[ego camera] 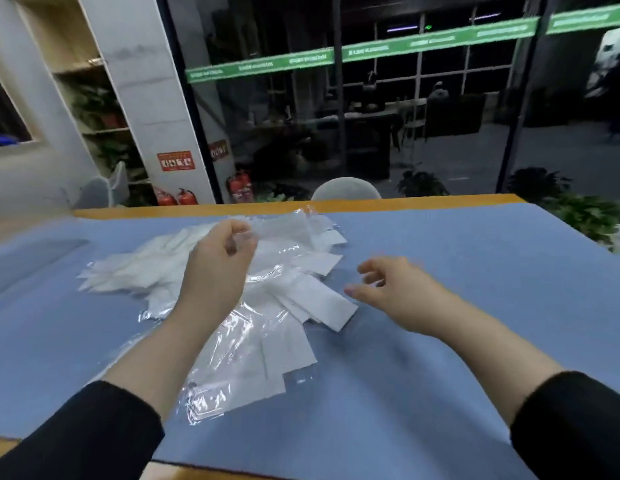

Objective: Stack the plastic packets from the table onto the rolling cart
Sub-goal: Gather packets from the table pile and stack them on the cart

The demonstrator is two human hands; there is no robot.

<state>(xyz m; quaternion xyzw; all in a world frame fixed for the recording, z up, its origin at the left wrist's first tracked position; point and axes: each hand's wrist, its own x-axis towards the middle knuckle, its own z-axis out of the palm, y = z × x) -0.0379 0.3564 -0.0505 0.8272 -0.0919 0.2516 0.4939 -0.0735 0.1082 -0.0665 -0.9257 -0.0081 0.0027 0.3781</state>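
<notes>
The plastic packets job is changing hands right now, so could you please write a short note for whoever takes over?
Left hand: raised over the heap, pinching one packet by its end.
Right hand: open, holding nothing, hovering just right of the heap.
Packets: a loose heap of plastic packets lies on the blue table.
Done: nothing visibly stacked; the rolling cart is out of view.
Left: carry the whole heap to the cart and stack it.
</notes>
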